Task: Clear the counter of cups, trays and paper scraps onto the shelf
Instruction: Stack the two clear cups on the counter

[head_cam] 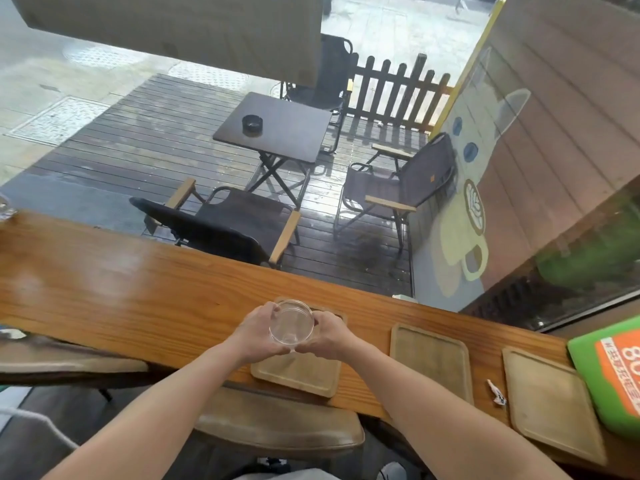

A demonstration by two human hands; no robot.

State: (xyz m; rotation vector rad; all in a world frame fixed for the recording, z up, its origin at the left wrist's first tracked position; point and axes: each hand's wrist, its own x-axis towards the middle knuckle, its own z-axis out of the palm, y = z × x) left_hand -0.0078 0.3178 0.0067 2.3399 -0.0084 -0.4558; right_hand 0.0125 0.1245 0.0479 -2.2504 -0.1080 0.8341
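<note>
1. Clear round glass cup (292,322), seen from above, held over the far end of a pale rectangular wooden tray (298,372); I cannot tell whether its base touches the tray.
2. My left hand (254,336) wraps the cup's left side, my right hand (329,336) its right side. Both grips are closed around the glass, thumbs meeting at its near edge.
3. That tray lies on the long glossy orange-brown wooden desk (121,289), its near edge at the desk's front.
4. To the right, a second pale wooden tray (431,358), then a third pale wooden tray (550,403), each apart from the next.
5. A small crumpled white paper scrap (496,397) lies between the second and third trays.
6. A green and orange flat object (613,368) overlaps the third tray's far right corner.
7. Brown padded stool seat (280,424) below the desk, between my forearms.
</note>
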